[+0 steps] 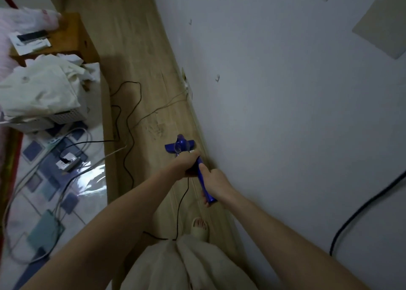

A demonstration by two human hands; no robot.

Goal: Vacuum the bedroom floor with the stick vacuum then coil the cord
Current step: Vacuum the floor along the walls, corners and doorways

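Vacuum (203,180) gripped between left hand (186,163) (forward) and right hand (216,183).

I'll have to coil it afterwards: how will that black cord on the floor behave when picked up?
The black cord lies in loose wavy loops on the wood floor, so it is probably limp and light. It may keep some kinks and snag near the power strip.

One blue stick vacuum (203,175), two hands (186,163) (216,183), one sandalled foot (199,227), one power strip (67,163)
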